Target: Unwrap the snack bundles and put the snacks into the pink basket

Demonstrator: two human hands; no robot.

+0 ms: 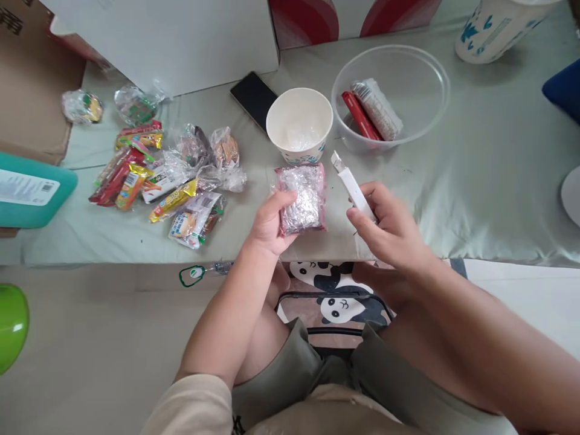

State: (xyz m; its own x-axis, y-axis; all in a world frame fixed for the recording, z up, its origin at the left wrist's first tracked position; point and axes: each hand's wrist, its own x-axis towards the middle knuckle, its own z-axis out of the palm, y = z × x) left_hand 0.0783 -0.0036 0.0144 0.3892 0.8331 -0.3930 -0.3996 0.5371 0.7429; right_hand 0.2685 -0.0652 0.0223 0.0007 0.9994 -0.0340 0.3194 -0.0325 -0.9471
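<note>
My left hand [272, 225] grips a small flat packet [304, 202] with a shiny clear front and reddish edges, its thumb lying across the front. In my right hand [390, 226] is a white utility knife [356, 192], tilted up and to the left with its metal tip towards the packet. Knife and packet are apart. Just beyond the packet stands a white paper cup [299, 121] with some clear plastic inside. A clear round plastic bowl [437, 90] behind the knife contains a red-wrapped stick [361, 116] and a whitish wrapped bar [377, 107].
Several wrapped snacks [174, 199] lie heaped on the left of the cloth-covered table [475, 181]. A black phone [254, 99] rests behind the cup. White box [190, 42] and teal container [36, 190] stand at left; another paper cup [493, 36] is at the back right.
</note>
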